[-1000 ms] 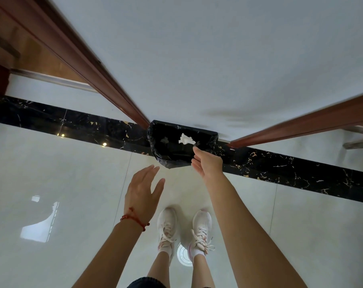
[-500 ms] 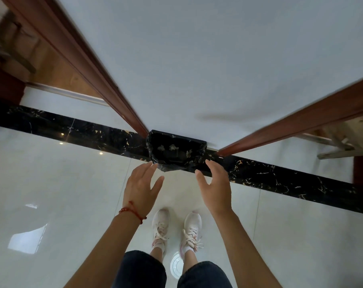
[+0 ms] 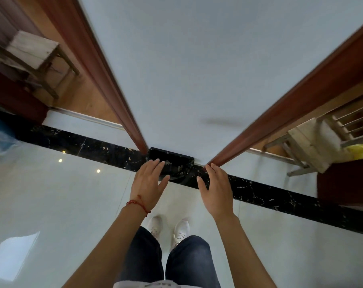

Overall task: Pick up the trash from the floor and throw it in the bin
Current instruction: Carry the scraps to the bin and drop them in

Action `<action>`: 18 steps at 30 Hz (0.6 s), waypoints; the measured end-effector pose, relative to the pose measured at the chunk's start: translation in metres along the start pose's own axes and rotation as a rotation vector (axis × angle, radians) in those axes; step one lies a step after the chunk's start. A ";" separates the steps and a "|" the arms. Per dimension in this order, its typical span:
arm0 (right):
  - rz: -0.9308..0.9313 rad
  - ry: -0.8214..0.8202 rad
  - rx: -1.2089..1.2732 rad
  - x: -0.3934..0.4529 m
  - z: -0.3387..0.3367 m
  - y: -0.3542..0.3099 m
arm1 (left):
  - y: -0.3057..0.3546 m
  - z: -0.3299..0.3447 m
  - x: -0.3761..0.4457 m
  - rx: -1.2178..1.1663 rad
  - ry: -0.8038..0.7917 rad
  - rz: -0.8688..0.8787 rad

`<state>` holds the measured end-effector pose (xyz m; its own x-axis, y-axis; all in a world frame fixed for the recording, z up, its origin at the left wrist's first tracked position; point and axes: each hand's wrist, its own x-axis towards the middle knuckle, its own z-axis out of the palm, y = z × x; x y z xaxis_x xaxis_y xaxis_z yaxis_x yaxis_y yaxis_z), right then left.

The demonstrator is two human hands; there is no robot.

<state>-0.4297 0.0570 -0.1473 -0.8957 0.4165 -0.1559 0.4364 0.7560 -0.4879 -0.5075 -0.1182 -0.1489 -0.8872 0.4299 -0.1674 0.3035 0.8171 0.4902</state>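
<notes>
**Operator:** Head view: report the hands and the bin.

**Technician:** Left hand (image 3: 148,181) and right hand (image 3: 216,190) have fingers extended and spread, and hold nothing. The bin (image 3: 176,155) stands at 12 o'clock from the shoes (image 3: 181,229), against the wall (image 3: 197,69). The left hand overlaps its near rim.

**Operator:** Orientation? Handling?

**Technician:** Mouth up; long axis runs 9-to-3 along the wall. The black liner (image 3: 180,173) is probably thin, soft and slippery, so grip the rim, not the film. No trash shows on the floor (image 3: 51,194). The bin's contents are too blurred to identify.
</notes>
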 end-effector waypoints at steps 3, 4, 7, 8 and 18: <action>-0.042 0.018 -0.014 -0.009 -0.019 -0.004 | 0.017 -0.014 -0.005 0.013 -0.014 0.026; -0.062 0.024 -0.022 -0.011 -0.025 -0.005 | 0.022 -0.018 -0.007 0.018 -0.016 0.033; -0.097 0.049 -0.026 -0.018 -0.037 -0.007 | 0.033 -0.027 -0.011 0.032 -0.016 0.059; -0.091 0.046 -0.023 -0.019 -0.040 -0.008 | 0.036 -0.029 -0.012 0.034 -0.022 0.065; 0.132 0.114 -0.039 -0.046 -0.052 -0.008 | 0.044 -0.040 0.012 0.110 -0.168 0.300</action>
<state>-0.3881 0.0580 -0.0916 -0.8157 0.5666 -0.1167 0.5546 0.7088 -0.4359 -0.5188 -0.0929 -0.0950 -0.6864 0.7065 -0.1723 0.5853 0.6774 0.4456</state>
